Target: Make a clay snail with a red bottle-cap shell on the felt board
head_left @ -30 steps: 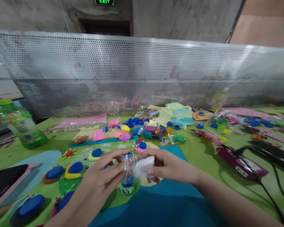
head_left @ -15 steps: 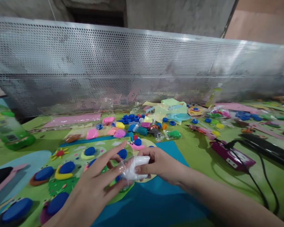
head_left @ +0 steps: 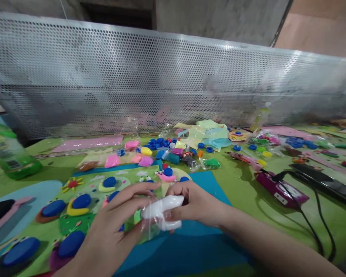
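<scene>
Both hands are closed on a white lump of modelling clay in a clear plastic wrapper. My left hand pinches the wrapper's left side between thumb and fingers. On the right side, my right hand grips the clay itself, its thumb pressed on the front. Beneath them lies a green picture board on blue card. Clay snails with blue bottle-cap shells sit on the board, such as a yellow snail and a pink snail. Parts of the board are hidden by my hands.
Behind the board lie blue caps and bagged clay, including a green packet. A green bottle stands at left. To the right are a purple power strip with cords and a black object. A perforated metal panel borders the back.
The white clay has turned and shows more fully outside my fingers. My left fingers have drawn in closer around the wrapper, and my right hand has shifted slightly.
</scene>
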Available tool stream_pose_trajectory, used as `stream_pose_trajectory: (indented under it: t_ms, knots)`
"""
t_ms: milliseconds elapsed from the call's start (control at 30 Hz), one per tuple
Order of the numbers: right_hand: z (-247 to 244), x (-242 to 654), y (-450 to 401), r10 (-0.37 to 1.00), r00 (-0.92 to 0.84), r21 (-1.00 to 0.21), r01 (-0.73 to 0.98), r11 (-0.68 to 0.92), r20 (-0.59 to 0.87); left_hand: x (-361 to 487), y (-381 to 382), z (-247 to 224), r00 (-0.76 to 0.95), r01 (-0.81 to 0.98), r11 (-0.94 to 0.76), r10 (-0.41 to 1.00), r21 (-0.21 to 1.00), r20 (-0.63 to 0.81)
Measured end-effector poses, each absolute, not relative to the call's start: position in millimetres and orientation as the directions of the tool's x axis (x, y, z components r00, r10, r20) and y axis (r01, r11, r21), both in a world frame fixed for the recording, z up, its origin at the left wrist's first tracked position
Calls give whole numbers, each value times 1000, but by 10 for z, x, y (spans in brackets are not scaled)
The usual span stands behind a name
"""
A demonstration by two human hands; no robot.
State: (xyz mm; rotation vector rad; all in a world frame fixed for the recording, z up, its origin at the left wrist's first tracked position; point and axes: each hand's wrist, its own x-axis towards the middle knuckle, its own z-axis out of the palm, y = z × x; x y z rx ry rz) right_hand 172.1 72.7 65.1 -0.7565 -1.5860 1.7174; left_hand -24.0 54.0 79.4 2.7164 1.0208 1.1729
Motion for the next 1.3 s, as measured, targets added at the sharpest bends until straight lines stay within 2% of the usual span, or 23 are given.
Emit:
stream_pose_trajectory:
  t_ms: [100,200,300,367,433,600,733,933,1133,1300]
  knots:
    - [646,1731,754,814,-580,-995,-90,-35,24,-286,567,860,375,613,-718,631,328,679]
    - [620,1758,838,864,-504,-988,-142,-56,23,-399,629,949,288,616,-605,769,504,571]
    - [613,1810,930,895,-437,-958,-285,-40,93,-514,693,997,99,355,-421,905,835,414]
    - [617,1839,958,896,-428,-930,-365,-53,117,-546,720,989,-26,188,-334,938,924,345]
    - [618,1853,952,877,-465,-926,-372,-68,123,-543,727,960,-20,210,-336,937,918,348]
    - [603,1844,891,839,-533,-959,-276,-56,105,-504,685,919,151,366,-434,901,823,407]
    - [626,1819,871,852,-518,-971,-231,-56,74,-508,650,930,266,249,-511,853,823,450]
    - [661,1778,837,848,-526,-982,-183,-43,61,-451,626,955,370,423,-659,752,622,545]
    - [619,1793,839,837,-528,-973,-228,22,142,-411,642,914,274,425,-592,805,684,526]
    - [647,1868,827,746,-650,-982,-190,24,143,-424,640,870,269,345,-467,880,814,391]
